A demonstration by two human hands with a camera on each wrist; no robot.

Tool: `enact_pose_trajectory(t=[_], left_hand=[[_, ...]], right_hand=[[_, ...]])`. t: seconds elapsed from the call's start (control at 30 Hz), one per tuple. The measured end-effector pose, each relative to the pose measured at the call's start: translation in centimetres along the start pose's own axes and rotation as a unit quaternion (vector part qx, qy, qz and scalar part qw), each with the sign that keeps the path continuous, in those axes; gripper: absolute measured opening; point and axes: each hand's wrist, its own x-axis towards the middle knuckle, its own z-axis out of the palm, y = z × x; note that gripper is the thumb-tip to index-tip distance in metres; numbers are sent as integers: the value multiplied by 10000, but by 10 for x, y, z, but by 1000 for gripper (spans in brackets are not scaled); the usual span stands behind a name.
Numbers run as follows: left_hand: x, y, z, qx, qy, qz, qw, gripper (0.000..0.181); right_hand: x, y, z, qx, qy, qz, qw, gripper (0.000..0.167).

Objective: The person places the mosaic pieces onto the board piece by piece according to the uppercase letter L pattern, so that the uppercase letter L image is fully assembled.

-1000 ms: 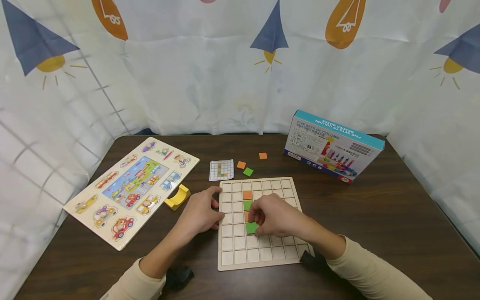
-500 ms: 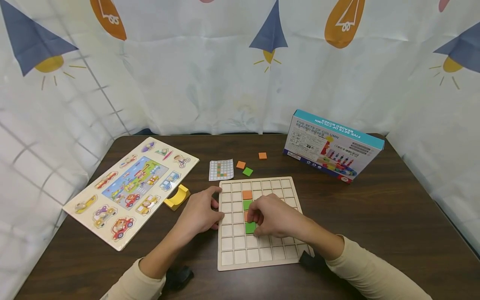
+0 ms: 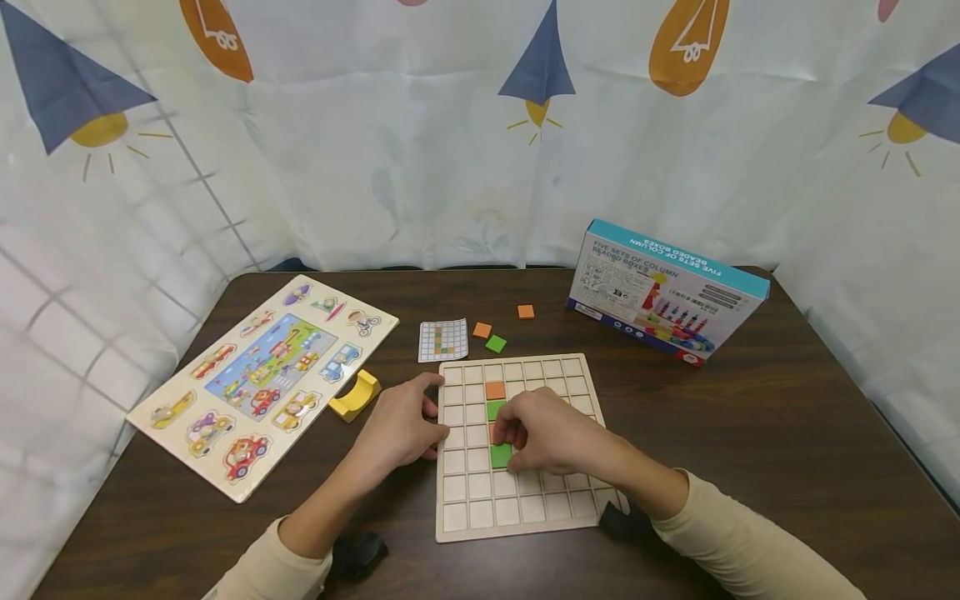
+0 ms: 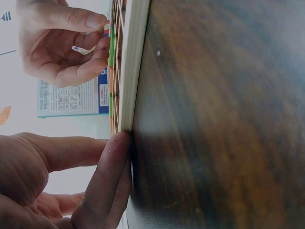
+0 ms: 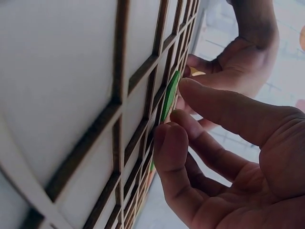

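A pale wooden grid board (image 3: 528,512) lies on the table with orange and green tiles in one column. My left hand (image 3: 400,422) rests against its left edge, fingers fairly straight; in the left wrist view, a fingertip of that hand (image 4: 102,181) touches the board's side (image 4: 132,71). Over the column, my right hand (image 3: 555,433) pinches the lowest green tile (image 3: 500,456) between thumb and finger. The right wrist view shows the right hand (image 5: 228,157) around this green tile (image 5: 169,97), which looks slightly tilted. The right hand partly covers an orange tile above it.
Behind the board lie a small pattern card (image 3: 442,340), a loose green tile (image 3: 496,343) and orange tiles (image 3: 526,312). A picture puzzle (image 3: 262,383) and yellow arch piece (image 3: 355,395) are at left; a box (image 3: 663,292) stands at back right.
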Motion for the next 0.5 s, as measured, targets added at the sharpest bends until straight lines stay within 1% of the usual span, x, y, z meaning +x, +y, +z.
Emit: enact_pose_trajectory(t=[0.23,0.5], left_hand=[[0,0,0,4,-3,-26,10000,71],[0,0,0,-61,1,-18,10000,71]], right_hand=[[0,2,-6,-52,61,-172,9998,23],[1,8,-27,12,205,95,9997,22]])
